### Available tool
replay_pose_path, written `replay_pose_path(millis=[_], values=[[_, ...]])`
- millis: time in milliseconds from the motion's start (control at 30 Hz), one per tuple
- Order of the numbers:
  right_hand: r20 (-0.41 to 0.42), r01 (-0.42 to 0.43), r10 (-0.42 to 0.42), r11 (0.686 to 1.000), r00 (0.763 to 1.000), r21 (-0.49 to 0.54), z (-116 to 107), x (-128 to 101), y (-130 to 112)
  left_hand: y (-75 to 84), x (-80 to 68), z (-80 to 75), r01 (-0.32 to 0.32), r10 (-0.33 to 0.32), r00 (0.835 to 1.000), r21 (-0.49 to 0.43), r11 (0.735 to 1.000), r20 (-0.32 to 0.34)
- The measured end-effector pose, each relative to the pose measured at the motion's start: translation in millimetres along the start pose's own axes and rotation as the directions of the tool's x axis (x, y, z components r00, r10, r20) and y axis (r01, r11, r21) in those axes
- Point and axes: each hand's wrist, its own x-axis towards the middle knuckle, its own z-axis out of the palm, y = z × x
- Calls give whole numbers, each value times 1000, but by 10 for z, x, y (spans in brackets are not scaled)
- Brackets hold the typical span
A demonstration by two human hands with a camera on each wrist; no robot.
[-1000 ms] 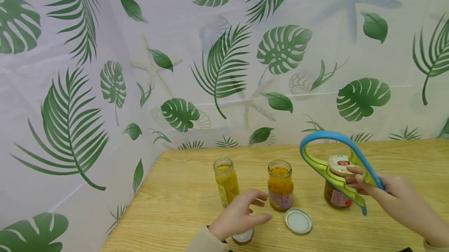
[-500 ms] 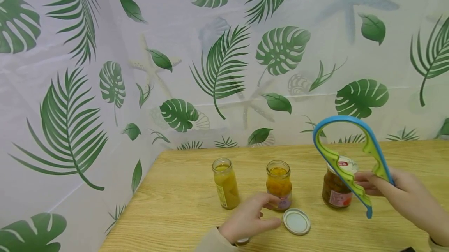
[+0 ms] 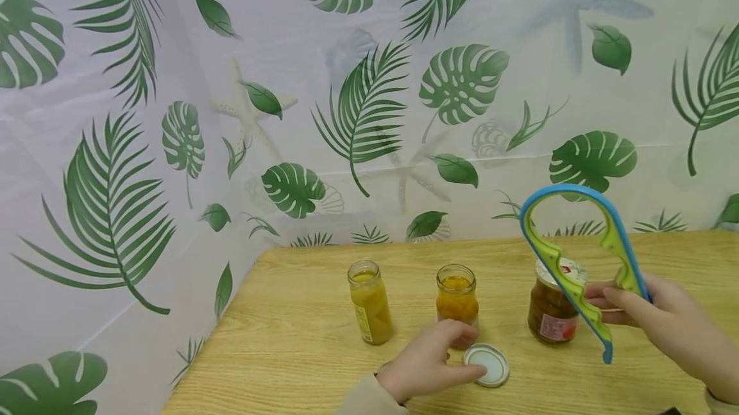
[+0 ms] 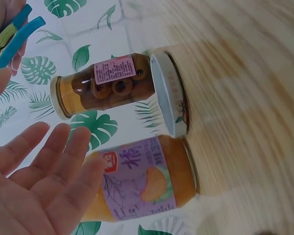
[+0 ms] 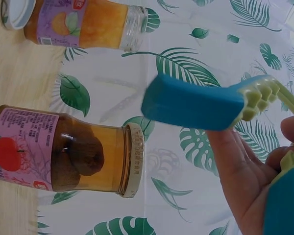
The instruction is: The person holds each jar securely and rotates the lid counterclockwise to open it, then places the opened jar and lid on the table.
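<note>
My right hand (image 3: 664,312) grips one leg of a blue and green jar opener (image 3: 568,189), whose loop points up; its free leg hangs in front of a lidded jar of dark fruit (image 3: 558,325). In the right wrist view, that jar (image 5: 83,152) stands apart from the opener (image 5: 196,103), its pale lid on. My left hand (image 3: 430,360) has its fingers loosely spread beside an uncapped jar of orange fruit (image 3: 456,303), partly hiding it. A loose lid (image 3: 491,365) lies inside up near the thumb. The left wrist view shows the left palm (image 4: 34,191) holding nothing.
An uncapped tall jar of yellow fruit (image 3: 371,312) stands on the left of the wooden table (image 3: 288,351). Behind the table hangs a white leaf-print cloth (image 3: 346,113).
My left hand has moved right, from near the yellow jar to the front of the orange jar. The right hand has raised the opener and turned it more upright, slightly rightward.
</note>
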Motion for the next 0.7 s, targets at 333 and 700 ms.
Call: replay_pose_path(millis=[333,700], values=[[-3,3,-3,999,1000,37,-45,-18,18,106,137,112,-15,17,999,-48,999,31],[-13,69,-68,997,998,45,-101,-35,64,196,371,257,27,-28,1000,-84,996,-11]])
